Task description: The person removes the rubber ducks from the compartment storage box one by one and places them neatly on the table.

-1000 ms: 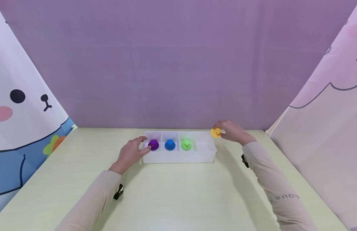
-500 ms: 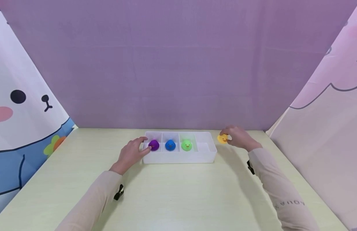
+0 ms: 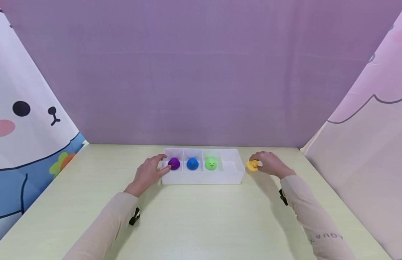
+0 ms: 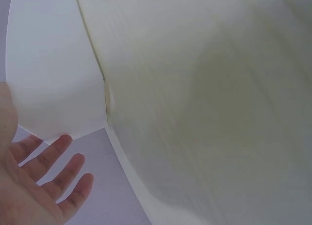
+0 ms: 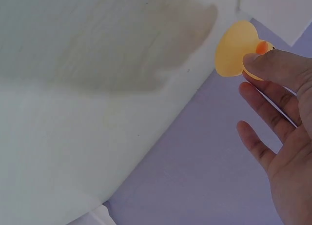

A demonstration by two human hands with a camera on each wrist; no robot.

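A spread left hand (image 3: 147, 173) lay at the left end of a white four-compartment tray (image 3: 201, 178), set toward the back edge of the pale tabletop (image 3: 201, 216). Its thumb and forefinger met the rim, with the other fingers extended and no duck in their grasp. A light, even touch there looked best for steadying the tray without nudging the purple toy duck (image 3: 174, 164) beside the thumb. Along the row sat a blue toy duck (image 3: 192, 163) and a green toy duck (image 3: 211, 163), each in its own compartment.

Just off the tray's right end, on the side of the tabletop's back right corner, a yellow toy duck (image 3: 252, 165) was pinched between the thumb and fingers of the right hand (image 3: 268, 164), near its orange beak. Whether its base met the tabletop could not be told. Good handling, an onlooker judged, called for a gentle pinch that left the base free, the duck held level, and knuckles clear of the tray's right wall.
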